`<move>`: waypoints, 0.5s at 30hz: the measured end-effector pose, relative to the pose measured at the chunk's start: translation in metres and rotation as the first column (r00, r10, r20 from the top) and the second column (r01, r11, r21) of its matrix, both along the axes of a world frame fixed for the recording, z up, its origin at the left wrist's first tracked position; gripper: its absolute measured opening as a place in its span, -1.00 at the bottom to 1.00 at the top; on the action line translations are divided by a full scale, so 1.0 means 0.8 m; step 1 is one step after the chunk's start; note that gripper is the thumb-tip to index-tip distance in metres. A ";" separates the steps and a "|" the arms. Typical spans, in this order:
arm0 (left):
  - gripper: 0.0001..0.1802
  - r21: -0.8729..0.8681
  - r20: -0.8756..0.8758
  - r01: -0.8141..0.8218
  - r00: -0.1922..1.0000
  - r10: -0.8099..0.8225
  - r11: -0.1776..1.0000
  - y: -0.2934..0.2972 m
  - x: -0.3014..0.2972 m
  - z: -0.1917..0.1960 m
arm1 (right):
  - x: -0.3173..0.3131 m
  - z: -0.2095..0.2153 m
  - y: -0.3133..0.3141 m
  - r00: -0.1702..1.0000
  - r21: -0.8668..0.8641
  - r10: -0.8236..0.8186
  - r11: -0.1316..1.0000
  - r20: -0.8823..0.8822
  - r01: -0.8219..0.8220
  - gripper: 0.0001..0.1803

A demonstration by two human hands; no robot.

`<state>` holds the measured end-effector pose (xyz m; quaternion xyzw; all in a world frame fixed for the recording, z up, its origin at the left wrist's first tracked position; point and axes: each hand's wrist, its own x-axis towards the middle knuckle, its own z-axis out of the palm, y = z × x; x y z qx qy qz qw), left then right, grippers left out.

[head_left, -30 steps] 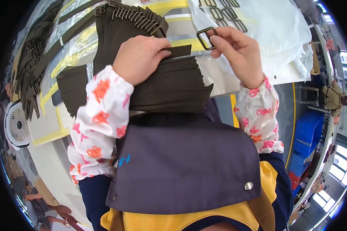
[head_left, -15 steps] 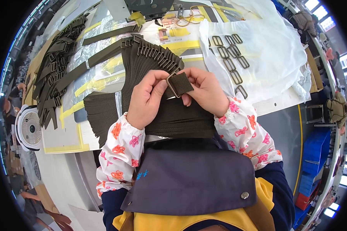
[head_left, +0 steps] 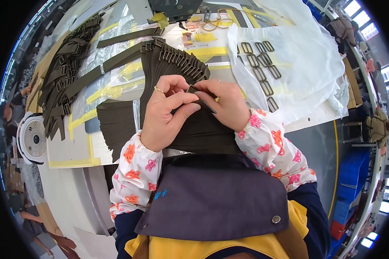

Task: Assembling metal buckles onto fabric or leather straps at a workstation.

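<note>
Worktable (head_left: 298,123), blue bin (head_left: 355,169), hands (head_left: 165,114) pinching buckled strap (head_left: 192,89)

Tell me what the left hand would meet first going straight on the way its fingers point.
Most likely the right hand, which is close ahead of the left hand, to its right; whether they line up in depth is unclear.
</note>
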<state>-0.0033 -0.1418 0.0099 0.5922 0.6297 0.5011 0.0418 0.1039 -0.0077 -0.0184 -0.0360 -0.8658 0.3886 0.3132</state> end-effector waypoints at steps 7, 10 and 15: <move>-0.91 -0.162 0.102 -0.090 0.989 0.108 0.983 -0.010 -0.008 -0.008 | -0.015 -0.001 0.001 0.923 -0.584 0.246 0.811 0.296 -0.029 -0.92; -0.89 -0.282 -0.001 -0.122 0.992 0.126 0.952 -0.010 -0.009 0.001 | -0.018 -0.002 0.004 0.905 -0.702 0.319 0.711 0.282 -0.032 -0.93; -0.85 -0.395 -0.046 -0.118 0.993 0.108 0.911 -0.009 -0.015 0.004 | -0.016 0.003 -0.008 0.896 -0.654 0.312 0.756 0.315 -0.033 -0.92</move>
